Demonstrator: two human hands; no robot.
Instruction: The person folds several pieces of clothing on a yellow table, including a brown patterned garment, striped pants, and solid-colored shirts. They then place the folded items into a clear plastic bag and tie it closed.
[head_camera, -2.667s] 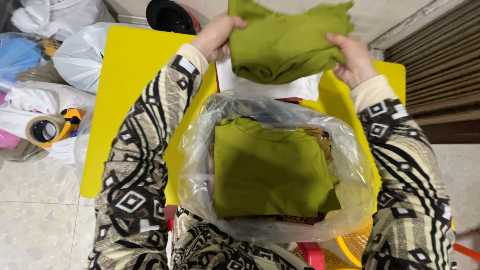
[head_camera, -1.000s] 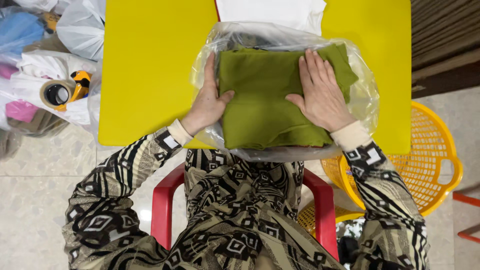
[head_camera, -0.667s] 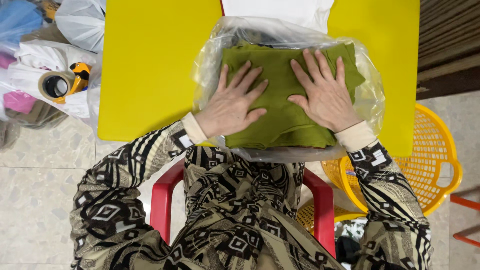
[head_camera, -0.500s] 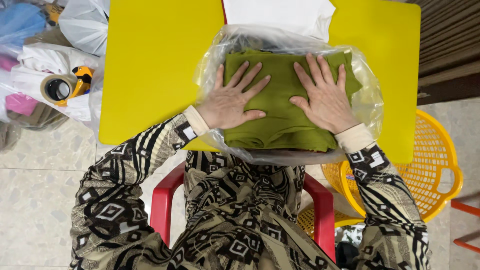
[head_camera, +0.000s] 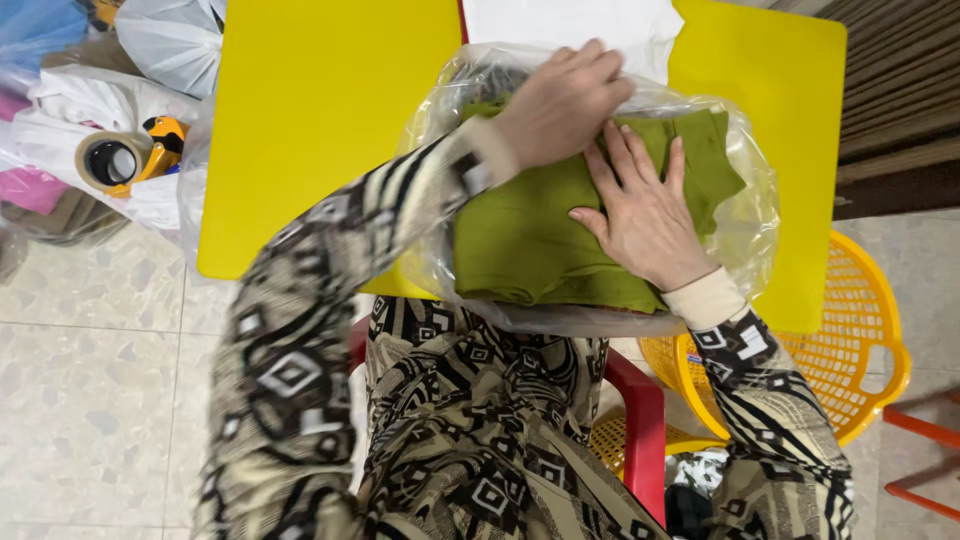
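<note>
On the yellow tabletop (head_camera: 300, 150), your left hand (head_camera: 560, 105) has crossed from the green cloth (head_camera: 530, 240) to the clear bag's (head_camera: 745, 230) far rim, fingers curled together there, while your right hand (head_camera: 645, 215) stays flat, fingers apart, pinning the cloth inside.

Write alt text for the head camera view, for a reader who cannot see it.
Seen from above, a seated person's right hand presses flat on folded green fabric inside a clear plastic bag on a yellow table, while the left hand reaches across to the bag's far edge. White cloth lies beyond the bag, and a tape roll sits among bags on the floor.
</note>
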